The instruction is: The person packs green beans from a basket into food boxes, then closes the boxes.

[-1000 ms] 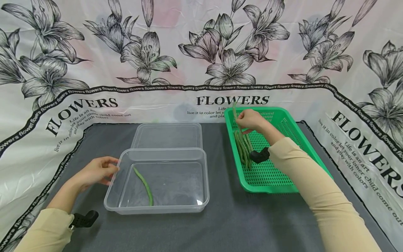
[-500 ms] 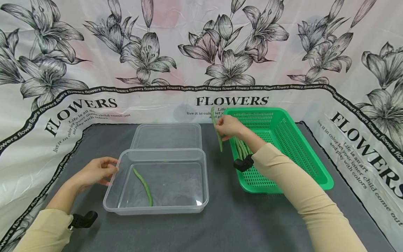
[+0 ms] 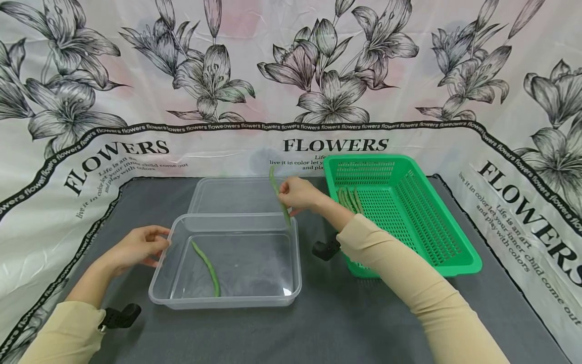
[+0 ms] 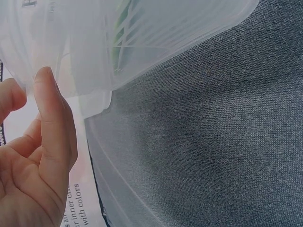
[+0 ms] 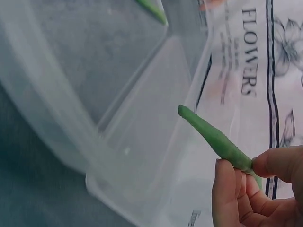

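Observation:
My right hand (image 3: 300, 194) pinches a green bean (image 5: 210, 135) between thumb and fingers, over the back right corner of a clear plastic container (image 3: 254, 302). The bean slants, its lower end overlapping the container's rim in the head view. Inside the container, toward the left, lies one curved green bean (image 3: 208, 268). My left hand (image 3: 136, 250) holds the container's left rim at its fingertips, with thumb and index finger (image 4: 49, 99) on either side of the edge. Several more green beans (image 3: 349, 199) lie in a green plastic basket (image 3: 454, 268), partly hidden by my right forearm.
A clear lid (image 3: 236, 194) lies flat right behind the container. Grey cloth (image 3: 227, 336) covers the table. At the back hangs a white curtain (image 3: 254, 101) printed with flowers. A black wrist camera (image 3: 326, 247) sits under my right sleeve.
My right hand has carried the pinched bean from above the green basket leftward and toward me, to the container's back right corner. The left hand has stayed at the container's rim.

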The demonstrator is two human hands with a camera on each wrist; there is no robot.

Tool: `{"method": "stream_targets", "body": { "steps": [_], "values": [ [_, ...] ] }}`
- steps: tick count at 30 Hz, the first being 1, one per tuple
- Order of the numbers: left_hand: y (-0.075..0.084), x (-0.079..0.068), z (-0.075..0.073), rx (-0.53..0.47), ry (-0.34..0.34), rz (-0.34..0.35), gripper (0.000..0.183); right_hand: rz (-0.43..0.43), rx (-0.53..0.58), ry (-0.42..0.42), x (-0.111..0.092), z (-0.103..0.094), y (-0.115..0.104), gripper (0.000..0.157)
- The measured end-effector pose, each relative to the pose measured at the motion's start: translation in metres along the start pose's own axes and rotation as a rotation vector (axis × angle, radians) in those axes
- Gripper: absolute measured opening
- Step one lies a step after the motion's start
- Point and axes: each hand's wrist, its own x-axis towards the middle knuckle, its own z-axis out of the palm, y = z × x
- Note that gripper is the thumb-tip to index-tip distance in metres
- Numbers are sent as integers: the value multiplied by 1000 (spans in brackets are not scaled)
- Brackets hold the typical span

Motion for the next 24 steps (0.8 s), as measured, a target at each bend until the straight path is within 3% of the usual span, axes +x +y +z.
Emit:
{"method": "stream_targets", "body": {
  "steps": [11, 24],
  "values": [
    [-1, 0, -2, -1, -12, 10, 56, -59, 47, -118, 2, 41, -26, 16],
    [-6, -1, -5, 5, -19, 23, 54, -55, 58, -183, 1, 96, -55, 11]
  ]
}}
